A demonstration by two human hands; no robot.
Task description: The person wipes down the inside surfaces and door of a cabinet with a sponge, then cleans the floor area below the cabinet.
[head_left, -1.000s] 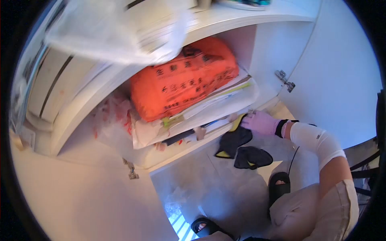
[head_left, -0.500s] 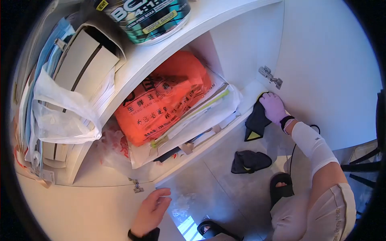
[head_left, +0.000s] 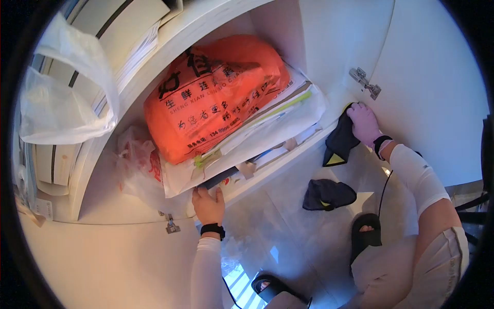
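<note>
My left hand [head_left: 208, 206] is at the front edge of the low cabinet shelf, its thumb apart from its fingers. The fingertips are close to a dark flat item [head_left: 218, 178] under the papers; I cannot tell whether they touch it. My right hand [head_left: 364, 124] is closed on a black fabric piece [head_left: 340, 140] with yellow-green trim, which hangs by the open door. A similar dark fabric piece [head_left: 329, 194] lies crumpled on the floor below. On the shelf, a bulging orange-red plastic bag [head_left: 216, 98] rests on a stack of papers [head_left: 303, 110].
A clear plastic bag [head_left: 136, 165] with red print sits left of the papers. Files and a white plastic bag [head_left: 67, 110] fill the upper shelf. Metal hinges [head_left: 365, 83] jut at the doorway. A black cable [head_left: 383, 198] runs down near my sandal [head_left: 365, 232].
My left hand has moved up and forward to the shelf edge. The view has shifted, and the tub on the upper shelf is out of sight. My right hand keeps the black fabric piece.
</note>
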